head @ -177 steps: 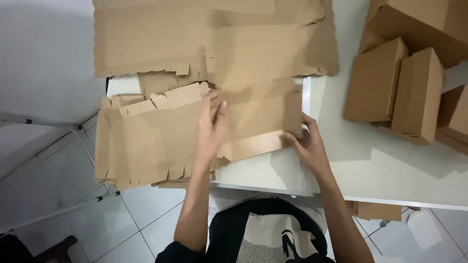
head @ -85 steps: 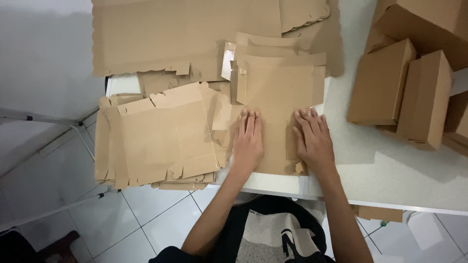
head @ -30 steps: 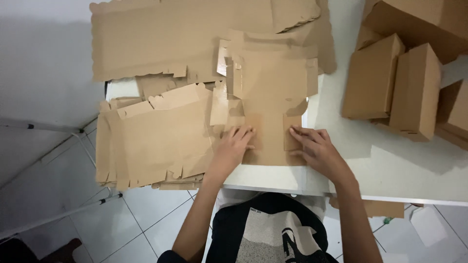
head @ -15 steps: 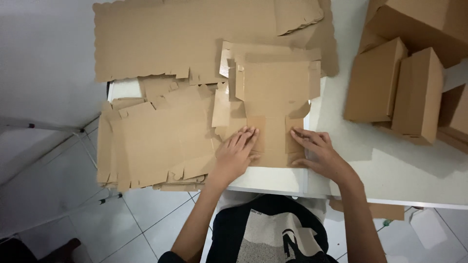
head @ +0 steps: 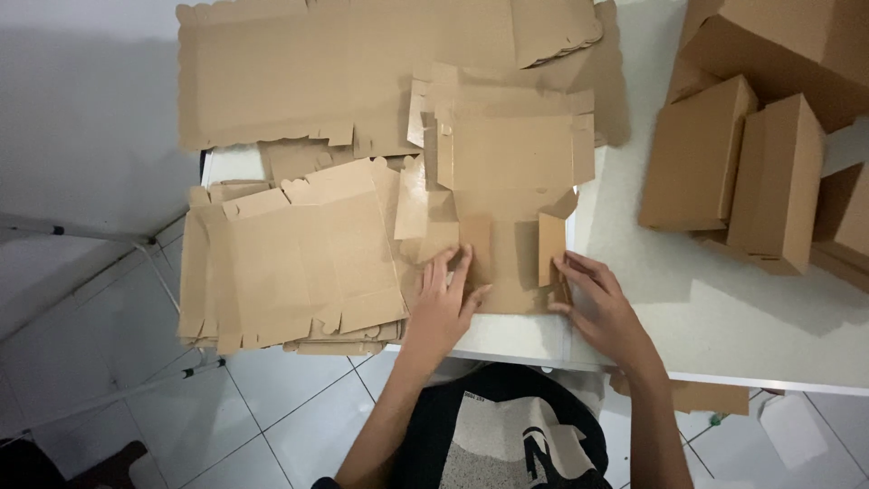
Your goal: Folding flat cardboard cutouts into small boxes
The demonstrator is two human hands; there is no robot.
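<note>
- A flat cardboard box blank (head: 511, 181) lies at the centre of the frame on the white table (head: 724, 308), its near end at the table's front edge.
- Two small side flaps at the blank's near end stand up from the sheet, one on the left and one on the right, with a flat strip between them.
- The left hand (head: 444, 303) rests palm down at the lower centre, fingers spread and flat, fingertips against the left raised flap; it presses rather than grasps, closed on nothing.
- The right hand (head: 597, 303) sits just right of it, fingers loosely curled and touching the base of the right raised flap; whether they pinch the card cannot be told.
- Left of the blank, a stack of flat blanks (head: 290, 263) overhangs the table's left edge, touching the worked sheet.
- A large cardboard sheet (head: 344, 72) with ragged edges covers the upper left and upper centre, partly under the blank.
- Folded brown boxes (head: 733, 172) stand in the upper right, well apart from the hands.
- Pale floor tiles (head: 272, 417) show at the lower left, and the person's dark printed shirt (head: 507, 444) at the bottom centre.
</note>
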